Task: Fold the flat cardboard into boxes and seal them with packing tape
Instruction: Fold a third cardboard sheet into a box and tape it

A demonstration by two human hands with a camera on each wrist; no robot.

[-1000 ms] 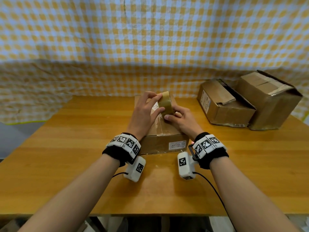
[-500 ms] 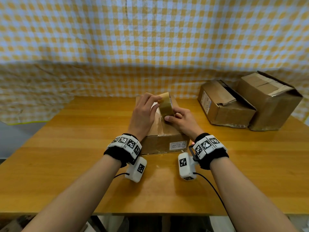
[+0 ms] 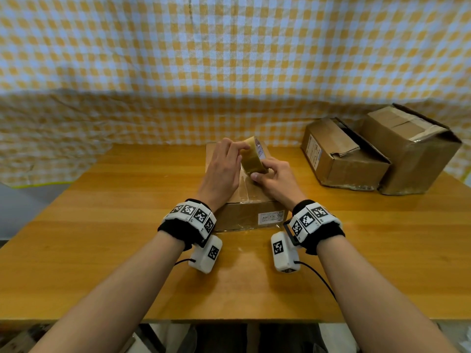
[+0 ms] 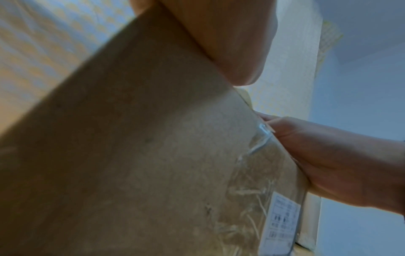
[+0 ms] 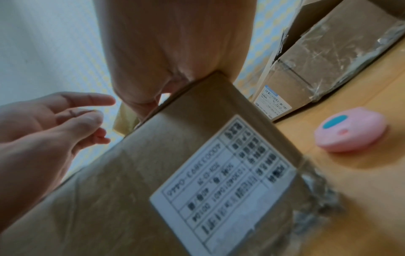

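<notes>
Tape roll: pinched in my left hand and right hand, directly above box; seam runs away from me.

white label on box, blurred print, partly reads "PG100"
</notes>
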